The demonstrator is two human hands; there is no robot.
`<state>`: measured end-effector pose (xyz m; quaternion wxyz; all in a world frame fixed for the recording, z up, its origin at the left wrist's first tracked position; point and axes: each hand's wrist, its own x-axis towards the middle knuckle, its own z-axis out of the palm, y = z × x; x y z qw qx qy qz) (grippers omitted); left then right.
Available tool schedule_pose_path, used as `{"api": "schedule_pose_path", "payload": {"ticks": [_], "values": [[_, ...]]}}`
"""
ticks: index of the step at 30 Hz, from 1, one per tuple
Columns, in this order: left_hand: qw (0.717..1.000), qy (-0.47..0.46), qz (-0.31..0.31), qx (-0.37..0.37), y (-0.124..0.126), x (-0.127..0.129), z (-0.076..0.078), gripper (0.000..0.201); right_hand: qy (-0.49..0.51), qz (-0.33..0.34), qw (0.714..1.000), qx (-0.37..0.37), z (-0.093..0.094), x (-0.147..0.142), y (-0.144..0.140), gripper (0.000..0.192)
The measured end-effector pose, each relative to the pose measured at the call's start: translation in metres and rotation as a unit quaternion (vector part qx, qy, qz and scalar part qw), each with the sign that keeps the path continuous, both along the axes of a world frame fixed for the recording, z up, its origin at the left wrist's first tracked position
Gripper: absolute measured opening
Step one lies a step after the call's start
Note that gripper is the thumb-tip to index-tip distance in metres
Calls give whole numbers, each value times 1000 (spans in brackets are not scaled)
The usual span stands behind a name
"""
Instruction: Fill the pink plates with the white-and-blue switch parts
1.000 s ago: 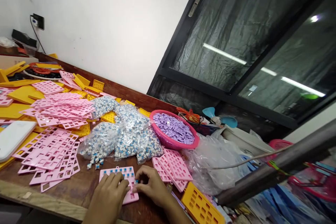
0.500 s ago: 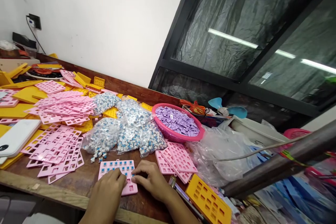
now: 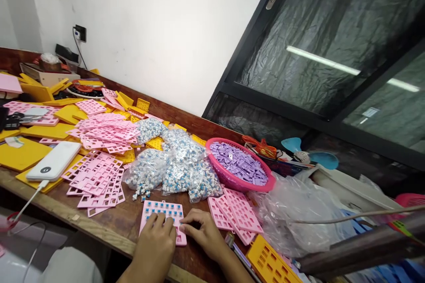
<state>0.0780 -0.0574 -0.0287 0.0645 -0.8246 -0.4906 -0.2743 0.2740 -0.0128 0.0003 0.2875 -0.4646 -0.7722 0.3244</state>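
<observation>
White power bank (image 3: 53, 166) now in view far left on desk (image 3: 109, 225); view has swung left since a second ago, hands unmoved on work. Loose pink frames (image 3: 98, 179) beside it. Left hand (image 3: 156, 243) flat, fingers spread, pressing pink plate (image 3: 162, 212) at near desk edge. Right hand (image 3: 204, 232) curled, fingertips pinching at plate's right edge; whether it holds a piece, cannot tell. Bags of blue-white switches (image 3: 172, 168) behind. Pink basket (image 3: 262, 183) of lilac caps right. White wall, dark window beyond.
</observation>
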Motion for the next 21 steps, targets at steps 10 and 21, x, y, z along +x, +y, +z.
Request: {"api": "schedule_pose_path", "payload": {"ticks": [10,21], "values": [[975,-131,168,-63,36,-101,26,29,-201,43,977,48,40,-13,-10,22],[972,-83,165,-147,34,-112,28,30,-310,87,938,132,54,-147,45,21]]}}
